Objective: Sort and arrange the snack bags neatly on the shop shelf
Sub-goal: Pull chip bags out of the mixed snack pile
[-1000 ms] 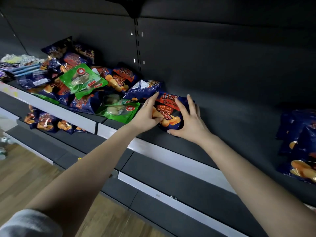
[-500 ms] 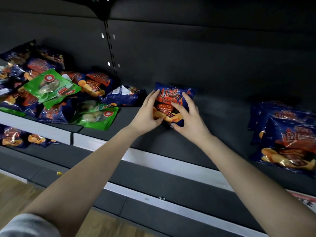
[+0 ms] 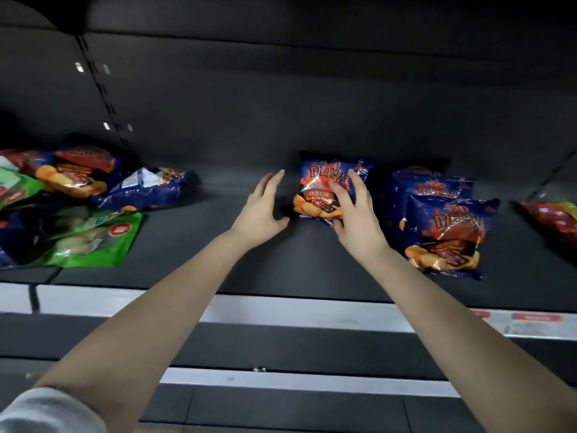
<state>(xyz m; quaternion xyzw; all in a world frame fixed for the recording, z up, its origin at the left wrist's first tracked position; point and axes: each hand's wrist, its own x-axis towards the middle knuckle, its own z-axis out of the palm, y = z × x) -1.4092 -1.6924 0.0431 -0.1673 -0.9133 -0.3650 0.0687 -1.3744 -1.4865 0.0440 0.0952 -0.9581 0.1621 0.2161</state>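
- Sorted: two glossy blue barbecue crisp bags (image 3: 443, 226) stacked right; a third blue crisp bag (image 3: 324, 192) upright beside them.
- Right hand (image 3: 356, 220) fingers spread on it; left hand (image 3: 260, 210) open, clear.
- Outstanding: mixed blue and green foil packets (image 3: 90, 214) heaped left.

The scene is dim, with the dark shelf (image 3: 218, 245) and its back panel swallowing most detail — the top of the frame, from ten to two o'clock, is near black. Light seems to fall from above and behind the camera, catching both forearms and the pale price rail (image 3: 281, 310) at six o'clock. Glossy highlights glint on the blue snack bags (image 3: 443, 232) at three o'clock. A soft shadow lies under the left hand (image 3: 259, 210). Wide-angle bending curves the upright slotted post (image 3: 103, 89) at ten o'clock, and the green bags (image 3: 93, 239) at nine o'clock look smeared — the grey sleeve (image 3: 46, 410) at seven o'clock is out of focus.
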